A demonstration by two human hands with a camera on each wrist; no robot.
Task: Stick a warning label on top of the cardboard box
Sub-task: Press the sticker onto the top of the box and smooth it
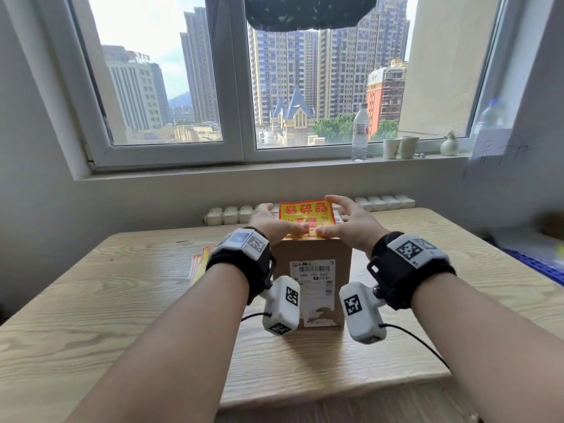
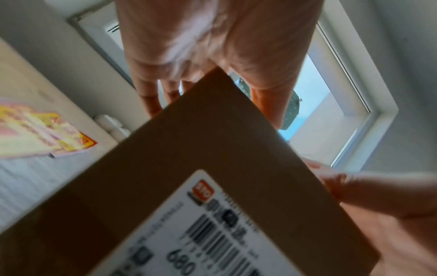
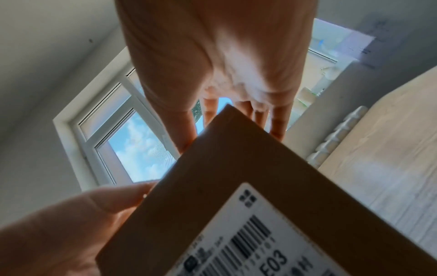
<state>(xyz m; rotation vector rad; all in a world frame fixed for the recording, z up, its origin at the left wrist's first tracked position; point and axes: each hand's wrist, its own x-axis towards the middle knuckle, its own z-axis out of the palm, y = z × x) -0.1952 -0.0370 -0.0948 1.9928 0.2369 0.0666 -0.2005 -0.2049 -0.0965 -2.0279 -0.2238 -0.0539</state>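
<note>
A brown cardboard box [image 1: 311, 251] stands upright on the wooden table [image 1: 122, 300], its white shipping sticker [image 1: 312, 274] facing me. The yellow and red warning label [image 1: 305, 212] lies flat on the box top. My left hand [image 1: 276, 221] rests on the label's left side and my right hand [image 1: 341, 219] on its right, with both thumbs pressing the near edge. In the wrist views the fingers [image 2: 149, 99] [image 3: 279, 121] reach straight out past the box's top edge [image 2: 212, 149] [image 3: 236, 177], and the label itself is hidden there.
A stack of spare labels [image 1: 200, 261] [image 2: 47, 134] lies on the table left of the box. A white ribbed radiator [image 1: 232, 213] runs behind the table. On the windowsill stand a water bottle [image 1: 360, 132], two cups [image 1: 399, 147] and a small vase [image 1: 449, 145]. A blue crate [image 1: 537, 264] sits at the right.
</note>
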